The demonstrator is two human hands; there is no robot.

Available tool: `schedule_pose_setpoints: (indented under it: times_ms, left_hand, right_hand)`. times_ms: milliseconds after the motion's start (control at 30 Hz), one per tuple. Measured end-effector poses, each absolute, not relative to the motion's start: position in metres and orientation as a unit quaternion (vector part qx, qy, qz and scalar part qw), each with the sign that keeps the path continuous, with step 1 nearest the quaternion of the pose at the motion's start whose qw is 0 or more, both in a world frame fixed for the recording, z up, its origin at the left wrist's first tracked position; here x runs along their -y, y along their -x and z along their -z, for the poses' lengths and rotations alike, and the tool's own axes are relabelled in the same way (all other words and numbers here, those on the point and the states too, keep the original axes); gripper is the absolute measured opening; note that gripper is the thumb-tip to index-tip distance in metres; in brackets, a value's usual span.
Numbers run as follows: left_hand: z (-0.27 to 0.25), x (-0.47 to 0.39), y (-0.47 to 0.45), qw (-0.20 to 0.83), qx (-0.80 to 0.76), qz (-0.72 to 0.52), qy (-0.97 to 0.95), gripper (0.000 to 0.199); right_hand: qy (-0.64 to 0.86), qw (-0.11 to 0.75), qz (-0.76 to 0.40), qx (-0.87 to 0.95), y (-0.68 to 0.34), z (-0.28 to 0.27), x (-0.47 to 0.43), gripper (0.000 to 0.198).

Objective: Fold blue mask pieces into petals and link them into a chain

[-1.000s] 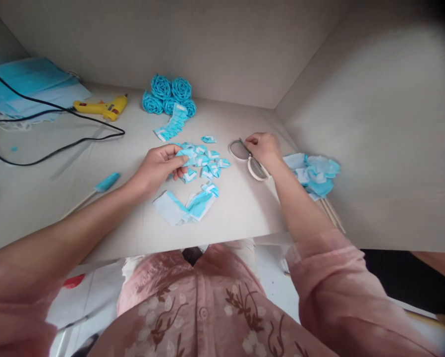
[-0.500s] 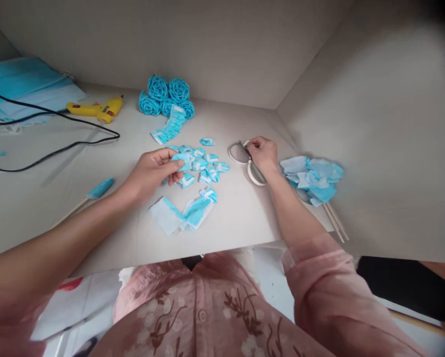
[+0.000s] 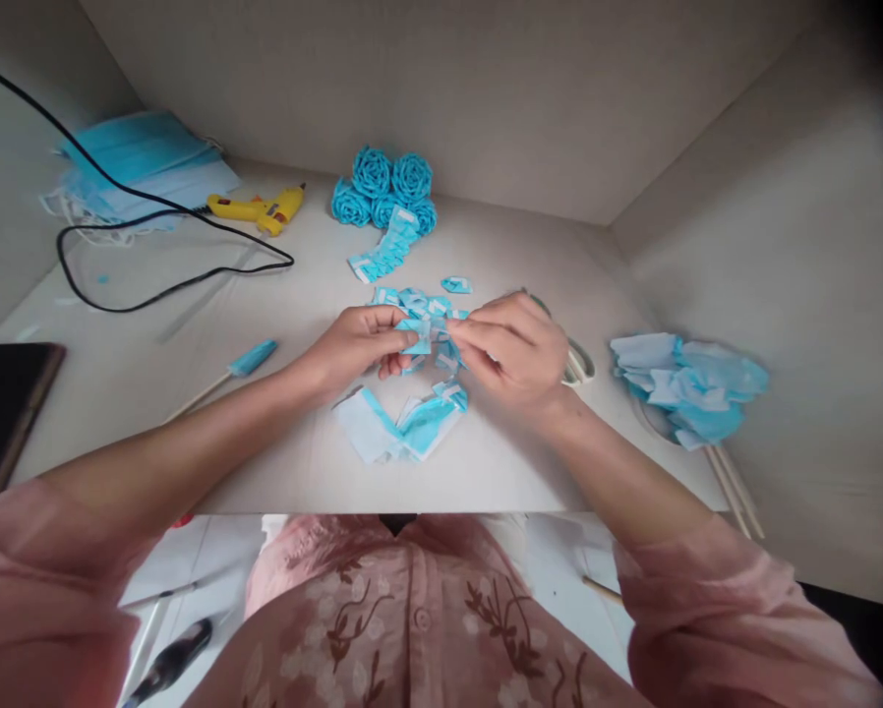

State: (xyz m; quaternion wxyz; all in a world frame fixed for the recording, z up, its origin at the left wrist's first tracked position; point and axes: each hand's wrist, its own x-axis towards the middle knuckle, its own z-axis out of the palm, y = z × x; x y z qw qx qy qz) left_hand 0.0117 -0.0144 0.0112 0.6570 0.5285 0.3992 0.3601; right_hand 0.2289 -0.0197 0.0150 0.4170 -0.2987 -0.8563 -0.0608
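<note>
My left hand (image 3: 372,339) is closed in a pinch on a small folded piece of blue mask fabric (image 3: 416,336). Meeting it from the right, my right hand (image 3: 519,344) has thumb and forefinger together on a small translucent strip (image 3: 440,327), which looks like tape, against the piece's right edge. Its other fingers curl inward. Several similar folded blue pieces (image 3: 412,300) with white marks lie under and behind the hands. Below them are flat blue and white fabric pieces (image 3: 372,428). A pale-rimmed loop-shaped item (image 3: 580,364) is partly hidden by my right hand.
Rolled blue rosettes (image 3: 372,172) and a pleated strip (image 3: 386,251) stand at the back. To the left are a yellow glue gun (image 3: 264,208), its black cord (image 3: 168,300), stacked masks (image 3: 143,162) and a blue-tipped stick (image 3: 254,358). Crumpled fabric (image 3: 681,379) and sticks (image 3: 735,492) lie right.
My right hand has left the pale-rimmed loops and moved left to the piece in my left hand. The view has shifted, so a dark flat object now shows at the left edge.
</note>
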Motion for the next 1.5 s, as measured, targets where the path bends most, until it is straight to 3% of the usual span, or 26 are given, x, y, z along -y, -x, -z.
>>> schedule_pose_setpoints:
  times_ms: [333,767,900,1200,1500]
  left_hand:
    - [-0.014,0.016,-0.013,0.673,-0.397,-0.350,-0.517,0.013]
    - [-0.009,0.013,-0.010,0.701,-0.375,-0.358,-0.490,0.016]
    - [-0.010,0.010,-0.009,0.676,-0.399,-0.361,-0.502,0.014]
    - [-0.013,0.012,-0.012,0.567,-0.429,-0.310,-0.632,0.016]
    - [-0.014,0.013,-0.011,0.610,-0.360,-0.340,-0.618,0.025]
  right_hand:
    - [0.308,0.384,0.033,0.870,-0.219,-0.005,0.012,0.018]
    - [0.277,0.343,0.127,0.889,-0.214,-0.002,0.014,0.021]
    - [0.280,0.311,0.029,0.908,-0.218,-0.010,0.014,0.027]
    - [0.360,0.347,-0.272,0.822,-0.213,-0.017,0.018,0.040]
    - [0.368,0.408,-0.335,0.765,-0.205,-0.003,0.018,0.045]
